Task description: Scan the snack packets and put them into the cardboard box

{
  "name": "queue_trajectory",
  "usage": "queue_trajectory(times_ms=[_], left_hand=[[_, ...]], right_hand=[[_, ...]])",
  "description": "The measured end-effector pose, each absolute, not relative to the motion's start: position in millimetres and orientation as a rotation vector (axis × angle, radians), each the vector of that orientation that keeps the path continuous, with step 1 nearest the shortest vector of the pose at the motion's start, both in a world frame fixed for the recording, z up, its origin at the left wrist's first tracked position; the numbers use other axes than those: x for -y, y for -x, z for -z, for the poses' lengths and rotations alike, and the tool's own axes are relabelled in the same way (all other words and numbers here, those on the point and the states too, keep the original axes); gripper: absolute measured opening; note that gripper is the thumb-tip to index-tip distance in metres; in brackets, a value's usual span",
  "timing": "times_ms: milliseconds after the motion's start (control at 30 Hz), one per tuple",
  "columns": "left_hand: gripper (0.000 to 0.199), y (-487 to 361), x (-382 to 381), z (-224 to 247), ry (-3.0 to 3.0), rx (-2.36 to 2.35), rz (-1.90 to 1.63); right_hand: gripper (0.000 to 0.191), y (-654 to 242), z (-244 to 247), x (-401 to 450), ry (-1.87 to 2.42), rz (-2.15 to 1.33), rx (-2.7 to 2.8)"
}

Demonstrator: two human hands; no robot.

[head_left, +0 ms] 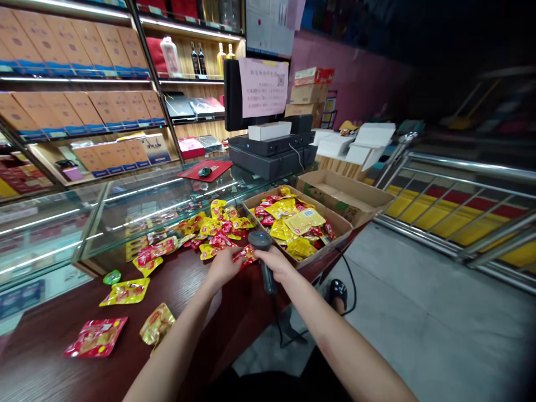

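A small red packet point(247, 255) lies between my two hands, at the front of a pile of red and yellow snack packets point(213, 226) on the dark red table point(176, 285). My left hand point(224, 268) pinches the packet's left end. On its other side, my right hand point(274, 262) is closed around a black handheld scanner point(260, 241), its head tilted over the packet and its handle pointing down. Just beyond the scanner, a cardboard box point(341, 226) holds many yellow and red packets.
Loose packets point(97, 336) lie at the table's left. A flattish empty carton point(355, 192) adjoins the full box. Behind stand a monitor point(232, 95) and a mouse point(205, 172). The scanner's cable point(355, 290) hangs off the right edge. Metal railing point(460, 178) stands right.
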State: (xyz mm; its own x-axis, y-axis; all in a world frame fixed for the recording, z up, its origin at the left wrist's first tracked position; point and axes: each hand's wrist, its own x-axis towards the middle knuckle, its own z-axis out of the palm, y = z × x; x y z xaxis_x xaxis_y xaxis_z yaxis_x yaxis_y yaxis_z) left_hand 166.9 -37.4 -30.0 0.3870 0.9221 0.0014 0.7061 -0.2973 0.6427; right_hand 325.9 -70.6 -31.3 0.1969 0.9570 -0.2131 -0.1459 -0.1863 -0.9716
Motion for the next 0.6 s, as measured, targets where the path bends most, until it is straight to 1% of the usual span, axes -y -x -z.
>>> queue_trajectory(times_ms=[67,133,167,300,367,400,533,600], left_hand=[[0.044,-172,43,35,-2.066,-1.400,-0.501],[0.049,-177,46,40,-2.035,-1.387,-0.582],[0.048,-178,47,41,-2.027,-1.383,-0.637],[0.026,-175,42,36,-1.954,-1.407,-0.745],[0.018,-169,36,28,-1.780,-1.288,-0.748],[0.017,-166,34,23,-1.646,-1.197,-0.745],[0.028,-158,30,8,-1.090,-0.939,-0.714],[0.028,-158,30,5,-0.929,-0.930,-0.741]], right_hand=[[0.023,-325,31,70,1.339,-1.320,0.752],[0.022,-324,29,70,1.281,-1.392,0.659],[0.022,-324,27,70,1.244,-1.417,0.632],[0.025,-327,20,71,1.119,-1.471,0.604],[0.028,-329,17,72,1.105,-1.453,0.607],[0.029,-330,16,72,1.113,-1.434,0.613],[0.029,-328,11,76,1.083,-1.457,0.627],[0.031,-326,9,78,1.052,-1.508,0.604]])
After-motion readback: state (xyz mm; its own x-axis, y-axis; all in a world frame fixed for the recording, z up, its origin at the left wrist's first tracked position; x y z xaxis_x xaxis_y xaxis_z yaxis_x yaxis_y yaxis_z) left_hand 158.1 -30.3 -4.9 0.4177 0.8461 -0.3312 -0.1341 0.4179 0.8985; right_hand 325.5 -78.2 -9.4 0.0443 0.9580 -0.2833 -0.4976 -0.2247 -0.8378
